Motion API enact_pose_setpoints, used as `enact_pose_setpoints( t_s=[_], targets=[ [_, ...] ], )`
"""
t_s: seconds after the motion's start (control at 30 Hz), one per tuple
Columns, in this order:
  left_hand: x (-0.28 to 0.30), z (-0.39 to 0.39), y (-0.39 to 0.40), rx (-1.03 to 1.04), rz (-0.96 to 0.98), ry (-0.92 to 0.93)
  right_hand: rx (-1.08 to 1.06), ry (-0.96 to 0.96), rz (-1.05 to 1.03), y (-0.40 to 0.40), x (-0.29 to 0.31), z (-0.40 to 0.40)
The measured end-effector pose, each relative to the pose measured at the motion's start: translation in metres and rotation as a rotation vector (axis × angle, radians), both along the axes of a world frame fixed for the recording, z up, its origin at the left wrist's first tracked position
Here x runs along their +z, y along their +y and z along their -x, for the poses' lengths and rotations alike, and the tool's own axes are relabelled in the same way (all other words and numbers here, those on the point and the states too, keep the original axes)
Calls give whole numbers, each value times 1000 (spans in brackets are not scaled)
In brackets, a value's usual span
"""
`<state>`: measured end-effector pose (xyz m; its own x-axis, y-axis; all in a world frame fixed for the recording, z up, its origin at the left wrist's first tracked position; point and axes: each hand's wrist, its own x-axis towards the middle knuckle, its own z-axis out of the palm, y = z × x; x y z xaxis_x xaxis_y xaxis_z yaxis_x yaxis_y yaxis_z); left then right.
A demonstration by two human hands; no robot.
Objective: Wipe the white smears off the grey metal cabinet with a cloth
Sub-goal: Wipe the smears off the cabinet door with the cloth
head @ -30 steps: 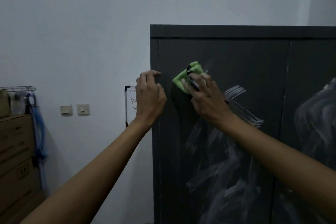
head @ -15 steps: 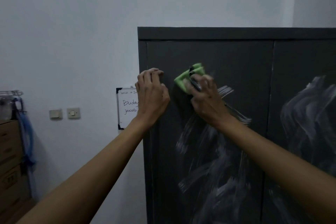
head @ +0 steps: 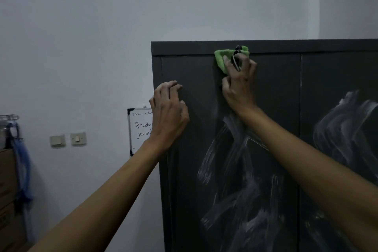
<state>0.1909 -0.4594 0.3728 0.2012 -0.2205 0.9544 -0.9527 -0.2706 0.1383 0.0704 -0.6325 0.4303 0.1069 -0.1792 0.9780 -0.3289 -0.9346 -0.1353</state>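
The tall dark grey metal cabinet (head: 276, 92) fills the right half of the view, its two doors streaked with broad white smears (head: 235, 180) across the middle and lower panels. Both bare forearms reach up and forward to it. The left hand (head: 168, 114) rests against the left door near its edge, fingers curled with the tips touching the metal, holding nothing. The right hand (head: 238, 86) is raised higher, wrist bent, fingers spread and curled over a bright green crumpled cloth (head: 224, 57), pressing it against the top of the left door, where it overlaps the cabinet's top rail.
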Motion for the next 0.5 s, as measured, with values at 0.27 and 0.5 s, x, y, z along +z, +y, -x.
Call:
enact_pose_setpoints(
  t_s=[0.27,0.5],
  targets=[
    [2,7,-12,-34,-20,19,-14,318,286,6,-35,7],
    [-13,20,-29,-76,-58,-4,-62,154,77,-43,-70,47]
  ],
)
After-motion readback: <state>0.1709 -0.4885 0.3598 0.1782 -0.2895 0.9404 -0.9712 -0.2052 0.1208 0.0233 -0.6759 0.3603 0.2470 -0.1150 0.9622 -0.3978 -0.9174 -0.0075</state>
